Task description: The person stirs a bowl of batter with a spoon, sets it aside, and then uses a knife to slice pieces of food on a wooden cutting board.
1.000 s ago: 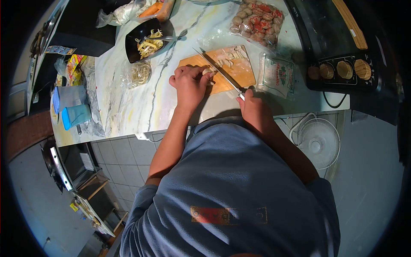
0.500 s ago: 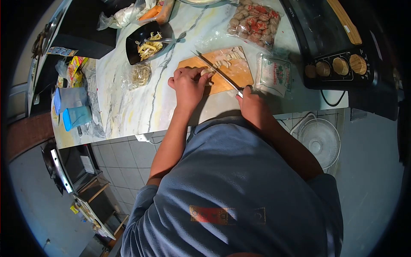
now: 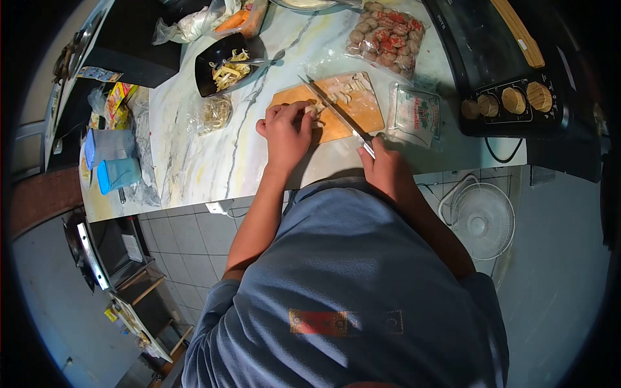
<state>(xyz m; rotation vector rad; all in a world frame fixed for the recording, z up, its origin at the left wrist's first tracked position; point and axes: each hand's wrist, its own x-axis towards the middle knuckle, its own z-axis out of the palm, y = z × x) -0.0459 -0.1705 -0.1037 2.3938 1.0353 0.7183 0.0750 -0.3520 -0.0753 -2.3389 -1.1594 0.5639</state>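
Observation:
A wooden cutting board (image 3: 359, 123) lies on the counter in front of me. My right hand (image 3: 385, 165) is wrapped round the handle of a knife (image 3: 343, 115), whose blade slants across the board with its tip to the upper left. My left hand (image 3: 286, 134) rests at the board's left side, fingers curled over a pale piece of food (image 3: 313, 110) close beside the blade. What kind of food it is I cannot tell. Pale cut slices (image 3: 349, 87) lie on the far side of the knife, toward the board's upper right.
Beyond the left hand are a black bowl (image 3: 208, 72) of cut strips with a utensil, and a small clear bag (image 3: 215, 114). A bag of meatballs (image 3: 387, 39) and a white-green packet (image 3: 414, 116) lie right, near a black appliance with knobs (image 3: 514, 101). Blue-topped containers (image 3: 118, 176) stand left.
The knife and my right hand have shifted slightly right and down. My left hand stays over the food at the board's left side. The whole view has moved a little.

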